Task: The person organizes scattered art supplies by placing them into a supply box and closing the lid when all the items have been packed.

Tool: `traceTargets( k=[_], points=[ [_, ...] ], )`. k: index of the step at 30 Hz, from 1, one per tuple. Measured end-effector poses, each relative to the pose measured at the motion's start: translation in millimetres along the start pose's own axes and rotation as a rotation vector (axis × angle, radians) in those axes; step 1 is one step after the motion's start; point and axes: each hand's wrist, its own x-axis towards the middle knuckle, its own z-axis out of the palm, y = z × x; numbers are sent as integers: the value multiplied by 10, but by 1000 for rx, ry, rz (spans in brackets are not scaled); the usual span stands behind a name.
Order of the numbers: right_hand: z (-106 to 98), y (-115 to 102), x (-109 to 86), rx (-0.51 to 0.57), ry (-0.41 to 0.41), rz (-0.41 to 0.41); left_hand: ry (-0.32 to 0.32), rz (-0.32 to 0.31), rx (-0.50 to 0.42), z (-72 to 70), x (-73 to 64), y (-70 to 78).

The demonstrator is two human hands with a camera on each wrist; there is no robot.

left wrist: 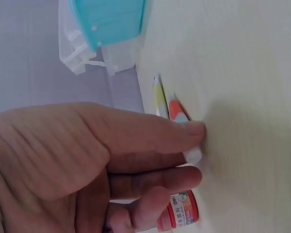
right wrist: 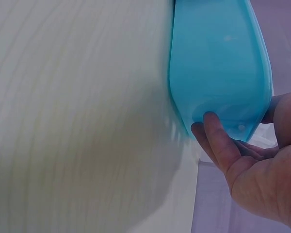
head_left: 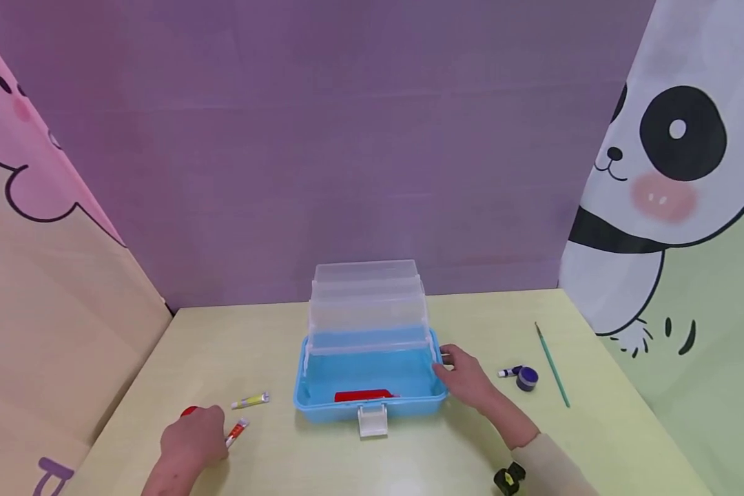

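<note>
My left hand [head_left: 193,435] is low over the table at left, thumb and forefinger pinching a red-and-white paint tube [head_left: 237,432] near its white cap. Beside its curled fingers stands a small red paint jar [left wrist: 183,209] with a printed label. A yellow paint tube [head_left: 251,400] lies just beyond. My right hand [head_left: 465,377] grips the right end of a blue plastic box [head_left: 372,375], thumb over the rim and fingers against the outer wall. The box's clear lid [head_left: 368,303] stands raised at the back. Inside the box lies a red bottle [head_left: 362,395].
Right of the box are a dark paint tube [head_left: 510,371], a purple-lidded jar [head_left: 527,378] and a green paintbrush [head_left: 553,365]. A small black object [head_left: 508,478] is by the right sleeve. A white latch [head_left: 373,421] hangs at the box front. Cloth walls border the table [head_left: 297,461].
</note>
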Motion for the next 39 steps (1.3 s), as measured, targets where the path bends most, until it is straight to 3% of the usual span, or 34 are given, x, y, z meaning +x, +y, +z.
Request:
traceTargets(
  k=[9, 19, 26, 32, 39],
  points=[
    [-17, 5, 23, 14, -17, 3, 87, 89, -12, -82, -35, 5],
    [-11, -12, 3, 24, -32, 27, 143, 151, -92, -200, -20, 21],
    [5, 7, 19, 19, -39, 36, 200, 200, -135, -339, 30, 68],
    [-5, -25, 12, 13, -41, 36, 211, 234, -145, -501, 53, 83],
    [-33, -24, 26, 23, -47, 41, 285, 362, -159, -625, 142, 105]
  ],
)
